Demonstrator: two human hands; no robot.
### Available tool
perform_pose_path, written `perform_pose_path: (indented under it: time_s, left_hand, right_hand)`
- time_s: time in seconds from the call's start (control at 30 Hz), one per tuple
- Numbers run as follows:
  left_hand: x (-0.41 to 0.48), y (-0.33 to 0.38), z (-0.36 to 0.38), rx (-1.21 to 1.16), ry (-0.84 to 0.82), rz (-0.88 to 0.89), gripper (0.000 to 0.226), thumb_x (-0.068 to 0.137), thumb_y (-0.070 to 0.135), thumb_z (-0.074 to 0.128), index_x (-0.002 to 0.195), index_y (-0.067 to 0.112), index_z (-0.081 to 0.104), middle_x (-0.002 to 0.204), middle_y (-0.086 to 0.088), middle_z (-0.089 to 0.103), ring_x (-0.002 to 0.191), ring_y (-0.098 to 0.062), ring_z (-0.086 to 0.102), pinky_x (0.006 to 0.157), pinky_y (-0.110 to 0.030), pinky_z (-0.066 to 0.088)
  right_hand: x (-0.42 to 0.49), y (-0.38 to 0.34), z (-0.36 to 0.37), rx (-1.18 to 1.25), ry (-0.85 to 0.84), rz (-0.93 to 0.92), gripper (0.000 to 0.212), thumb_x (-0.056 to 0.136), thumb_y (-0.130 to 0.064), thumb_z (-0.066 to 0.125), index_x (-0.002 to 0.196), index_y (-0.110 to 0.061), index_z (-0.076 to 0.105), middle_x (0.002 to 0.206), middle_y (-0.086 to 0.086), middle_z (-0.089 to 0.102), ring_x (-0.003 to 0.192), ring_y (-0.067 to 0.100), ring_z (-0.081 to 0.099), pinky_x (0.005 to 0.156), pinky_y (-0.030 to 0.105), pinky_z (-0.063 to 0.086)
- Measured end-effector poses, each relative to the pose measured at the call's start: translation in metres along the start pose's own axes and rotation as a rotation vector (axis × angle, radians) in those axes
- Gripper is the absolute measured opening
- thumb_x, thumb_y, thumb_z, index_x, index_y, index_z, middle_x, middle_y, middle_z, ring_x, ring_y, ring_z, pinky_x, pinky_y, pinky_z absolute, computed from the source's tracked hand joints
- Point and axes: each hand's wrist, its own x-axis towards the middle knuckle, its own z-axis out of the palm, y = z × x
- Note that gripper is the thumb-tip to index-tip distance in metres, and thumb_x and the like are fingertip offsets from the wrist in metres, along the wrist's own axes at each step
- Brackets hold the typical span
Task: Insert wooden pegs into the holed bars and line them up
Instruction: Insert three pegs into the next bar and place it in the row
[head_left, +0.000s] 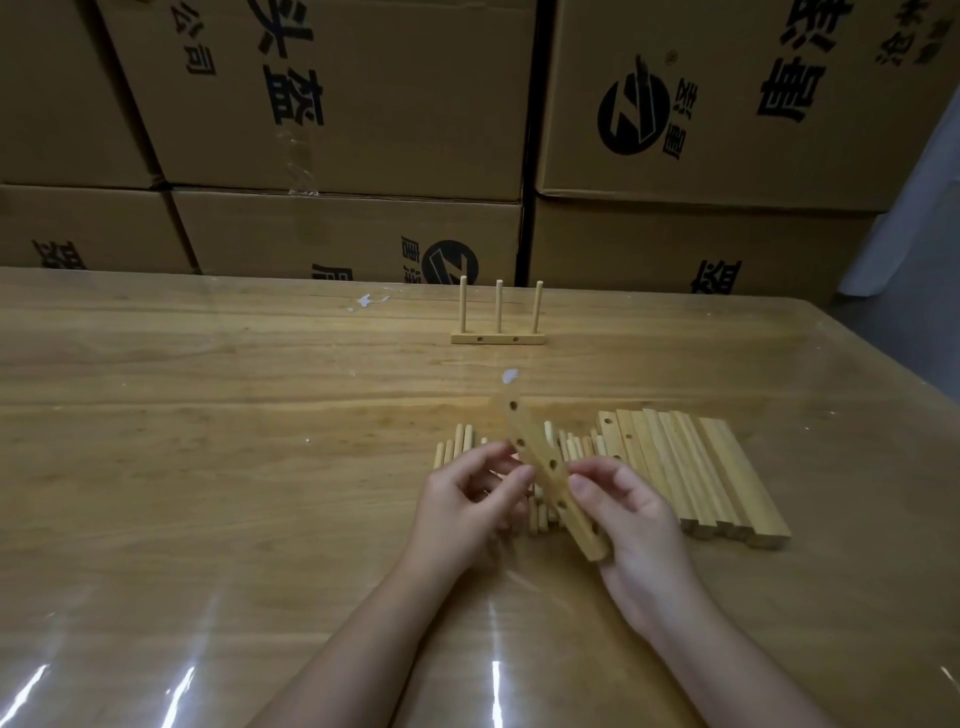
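The right hand (631, 512) and left hand (467, 499) pinch one tilted holed bar (543, 457) over loose pegs (457, 446), beside a row of spare bars (696, 467). Farther back, another bar (498, 339) holds three standing pegs (498, 306).

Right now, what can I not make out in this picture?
Head view:
- held bar: far end blurred by motion.
- loose pegs: partly hidden behind the left hand and right hand; count unclear.
- left hand: its curled fingers hide whether it pinches a peg.

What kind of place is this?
Probably a warehouse or packing workshop: printed cardboard boxes are stacked behind a wooden table, where loose pegs and holed bars wait for assembly.
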Motion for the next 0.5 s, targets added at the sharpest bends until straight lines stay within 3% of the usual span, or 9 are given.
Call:
perform_pose_path:
  time_s: [0.1,0.2,0.3,0.4,0.5]
  left_hand:
    - [0.002,0.000,-0.005,-0.039,-0.061,-0.023,0.040,0.075,0.034,0.066,0.085,-0.005,0.065,0.059,-0.004,0.062,0.049,-0.009,0.058,0.049,-0.019,0.046]
    - [0.005,0.000,-0.011,-0.105,-0.146,-0.074,0.029,0.079,0.034,0.065,0.083,0.006,0.070,0.066,-0.006,0.066,0.057,-0.013,0.061,0.056,-0.022,0.051]
    - [0.008,-0.001,-0.014,-0.283,-0.108,-0.183,0.031,0.075,0.039,0.068,0.086,0.010,0.071,0.079,-0.014,0.071,0.071,-0.023,0.067,0.064,-0.027,0.056]
    - [0.012,-0.001,-0.016,-0.486,-0.040,-0.264,0.039,0.074,0.037,0.067,0.098,0.006,0.068,0.094,-0.016,0.072,0.078,-0.024,0.067,0.066,-0.028,0.057]
    - [0.015,0.001,-0.015,-0.591,-0.058,-0.273,0.028,0.079,0.035,0.061,0.090,0.014,0.075,0.091,-0.013,0.073,0.078,-0.020,0.069,0.068,-0.029,0.058]
  right_hand:
    - [-0.003,0.003,0.004,0.025,-0.104,0.088,0.013,0.070,-0.018,0.067,0.081,-0.020,0.073,0.089,0.006,0.072,0.084,0.020,0.069,0.066,0.024,0.054]
    - [-0.005,0.001,0.006,0.027,-0.189,0.073,0.014,0.072,-0.016,0.065,0.085,-0.019,0.072,0.094,0.008,0.072,0.088,0.022,0.069,0.068,0.024,0.054]
    - [-0.004,-0.003,-0.001,-0.343,-0.128,-0.220,0.017,0.084,-0.009,0.060,0.091,-0.022,0.070,0.095,-0.004,0.070,0.088,0.012,0.067,0.070,0.019,0.053]
    - [0.003,-0.006,-0.018,-0.651,0.087,-0.542,0.025,0.088,0.001,0.051,0.096,-0.018,0.065,0.092,-0.010,0.064,0.091,0.003,0.061,0.078,0.013,0.048]
    - [0.015,-0.006,-0.035,-0.913,0.190,-0.658,0.028,0.088,0.003,0.050,0.105,-0.016,0.060,0.099,-0.008,0.058,0.098,0.005,0.056,0.084,0.014,0.044]
